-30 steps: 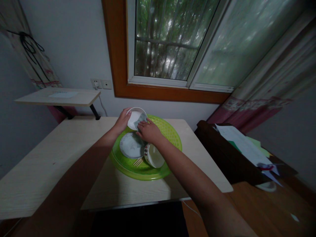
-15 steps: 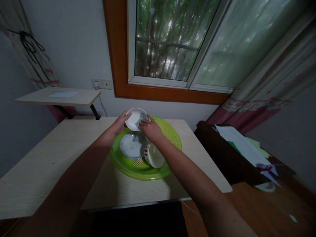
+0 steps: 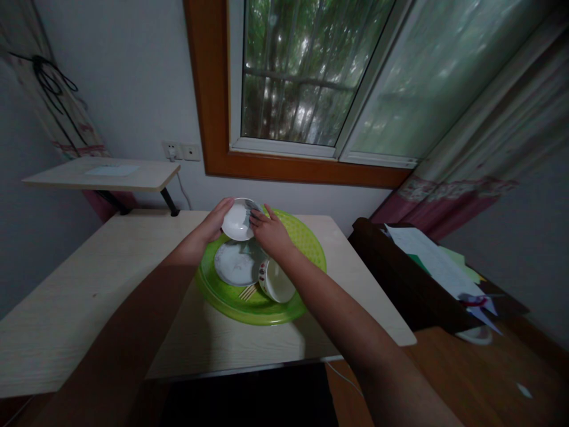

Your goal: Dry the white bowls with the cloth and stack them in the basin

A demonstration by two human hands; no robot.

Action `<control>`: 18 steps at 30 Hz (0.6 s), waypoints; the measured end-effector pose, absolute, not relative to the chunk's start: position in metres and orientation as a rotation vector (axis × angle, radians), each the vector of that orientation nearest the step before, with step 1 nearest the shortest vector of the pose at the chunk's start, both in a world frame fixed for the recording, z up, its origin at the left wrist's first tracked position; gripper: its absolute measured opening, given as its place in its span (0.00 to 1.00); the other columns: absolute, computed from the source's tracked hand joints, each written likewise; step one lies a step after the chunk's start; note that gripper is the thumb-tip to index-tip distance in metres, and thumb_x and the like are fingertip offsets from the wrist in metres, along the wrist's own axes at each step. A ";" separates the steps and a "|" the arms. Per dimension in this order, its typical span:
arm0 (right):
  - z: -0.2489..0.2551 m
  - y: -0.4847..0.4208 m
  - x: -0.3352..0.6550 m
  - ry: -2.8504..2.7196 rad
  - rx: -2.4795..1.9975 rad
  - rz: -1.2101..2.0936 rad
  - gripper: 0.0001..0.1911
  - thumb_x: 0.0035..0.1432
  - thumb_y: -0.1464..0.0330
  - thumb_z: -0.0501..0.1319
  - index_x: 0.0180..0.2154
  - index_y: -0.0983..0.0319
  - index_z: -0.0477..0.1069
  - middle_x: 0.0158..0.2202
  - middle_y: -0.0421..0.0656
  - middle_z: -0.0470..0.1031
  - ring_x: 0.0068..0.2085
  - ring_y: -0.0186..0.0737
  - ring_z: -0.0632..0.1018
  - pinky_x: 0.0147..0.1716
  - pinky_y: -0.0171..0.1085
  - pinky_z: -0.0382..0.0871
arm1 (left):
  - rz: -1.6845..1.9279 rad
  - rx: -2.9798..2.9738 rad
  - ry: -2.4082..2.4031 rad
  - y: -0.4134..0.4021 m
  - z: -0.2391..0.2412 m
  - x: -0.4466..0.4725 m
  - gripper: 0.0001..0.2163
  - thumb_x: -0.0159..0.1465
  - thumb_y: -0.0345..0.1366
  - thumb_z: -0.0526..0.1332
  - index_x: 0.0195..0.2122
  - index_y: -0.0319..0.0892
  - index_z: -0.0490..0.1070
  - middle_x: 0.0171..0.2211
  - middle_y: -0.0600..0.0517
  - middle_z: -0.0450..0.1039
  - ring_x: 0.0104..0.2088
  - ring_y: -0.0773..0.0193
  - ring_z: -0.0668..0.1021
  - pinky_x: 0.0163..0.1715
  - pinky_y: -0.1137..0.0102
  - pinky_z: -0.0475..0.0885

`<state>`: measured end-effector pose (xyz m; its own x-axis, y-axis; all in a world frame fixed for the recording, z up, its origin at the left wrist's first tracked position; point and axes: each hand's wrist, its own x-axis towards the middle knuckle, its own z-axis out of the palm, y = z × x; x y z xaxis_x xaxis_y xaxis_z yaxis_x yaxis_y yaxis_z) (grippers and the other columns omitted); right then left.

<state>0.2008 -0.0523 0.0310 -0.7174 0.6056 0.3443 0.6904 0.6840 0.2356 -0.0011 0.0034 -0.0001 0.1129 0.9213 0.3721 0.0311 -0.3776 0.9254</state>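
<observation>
My left hand (image 3: 216, 222) grips a small white bowl (image 3: 237, 224) by its left edge and holds it tilted above a green tray (image 3: 306, 231). The fingers of my right hand (image 3: 271, 230) are stretched out and apart, their tips against the bowl's inner right side. A dark grey patch shows by these fingertips; I cannot tell whether it is shadow or cloth. Below lies a white plate (image 3: 235, 267) with a faint pattern. A larger white bowl (image 3: 280, 283) with a decorated outside rests on its side, partly behind my right wrist. Several wooden chopsticks (image 3: 249, 291) stick out near it.
The tray stands on a pale wooden table (image 3: 146, 255). A small raised shelf (image 3: 106, 172) with a paper on it is at the left. Beyond the table are a wall and a window (image 3: 302, 89). Papers (image 3: 431, 261) lie on dark furniture at the right.
The small bowl has shifted slightly left and down, with my left hand moving along. My right fingertips stay at its inner right side. The tray's contents look the same.
</observation>
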 end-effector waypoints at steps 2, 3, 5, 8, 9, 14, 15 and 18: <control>0.029 -0.054 0.199 -2.636 -1.077 -0.538 0.17 0.67 0.76 0.55 0.53 0.69 0.77 0.59 0.57 0.75 0.68 0.52 0.66 0.73 0.56 0.41 | 1.343 1.511 0.955 0.005 0.001 0.000 0.24 0.69 0.55 0.53 0.55 0.43 0.70 0.51 0.42 0.77 0.47 0.52 0.79 0.47 0.57 0.77; 0.028 -0.054 0.198 -2.623 -1.094 -0.544 0.18 0.66 0.75 0.55 0.53 0.70 0.76 0.59 0.57 0.75 0.67 0.52 0.67 0.73 0.56 0.40 | 1.339 1.481 0.956 0.006 0.002 0.000 0.24 0.69 0.55 0.53 0.56 0.44 0.69 0.52 0.42 0.76 0.48 0.52 0.79 0.48 0.57 0.77; 0.025 -0.056 0.195 -2.604 -1.112 -0.537 0.19 0.66 0.70 0.58 0.55 0.72 0.74 0.59 0.59 0.75 0.67 0.54 0.68 0.73 0.54 0.40 | 1.378 1.469 0.969 0.007 0.001 -0.001 0.25 0.68 0.56 0.53 0.59 0.45 0.67 0.55 0.42 0.75 0.50 0.53 0.79 0.49 0.57 0.77; 0.020 -0.058 0.191 -2.618 -1.089 -0.494 0.27 0.66 0.58 0.61 0.56 0.74 0.73 0.58 0.61 0.75 0.64 0.56 0.70 0.73 0.54 0.41 | 1.440 1.469 0.973 0.009 -0.002 -0.001 0.27 0.68 0.57 0.52 0.60 0.44 0.65 0.57 0.43 0.73 0.52 0.55 0.78 0.51 0.59 0.76; 0.019 -0.058 0.189 -2.641 -1.071 -0.469 0.29 0.66 0.56 0.60 0.56 0.74 0.72 0.58 0.60 0.75 0.63 0.55 0.72 0.72 0.54 0.42 | 1.454 1.472 0.976 0.009 -0.003 -0.001 0.27 0.69 0.57 0.51 0.60 0.44 0.65 0.57 0.43 0.73 0.53 0.55 0.77 0.52 0.59 0.75; 0.016 -0.063 0.185 -2.782 -0.955 -0.202 0.32 0.70 0.54 0.55 0.65 0.70 0.62 0.62 0.57 0.72 0.62 0.51 0.74 0.64 0.48 0.63 | 1.440 1.569 1.021 0.008 -0.005 0.000 0.25 0.69 0.55 0.52 0.60 0.45 0.66 0.59 0.44 0.71 0.57 0.56 0.75 0.59 0.59 0.70; 0.016 -0.064 0.185 -2.782 -0.947 -0.140 0.34 0.71 0.54 0.54 0.67 0.69 0.59 0.64 0.56 0.70 0.62 0.51 0.74 0.61 0.47 0.67 | 1.436 1.593 1.030 0.007 -0.005 -0.001 0.25 0.69 0.55 0.52 0.59 0.45 0.67 0.60 0.44 0.70 0.58 0.56 0.74 0.60 0.59 0.69; 0.018 -0.067 0.185 -2.759 -0.950 -0.012 0.35 0.71 0.52 0.52 0.71 0.65 0.51 0.67 0.54 0.66 0.63 0.50 0.73 0.57 0.46 0.71 | 1.459 1.626 1.055 0.007 -0.004 -0.002 0.24 0.69 0.54 0.53 0.59 0.45 0.67 0.61 0.44 0.69 0.60 0.55 0.72 0.63 0.58 0.66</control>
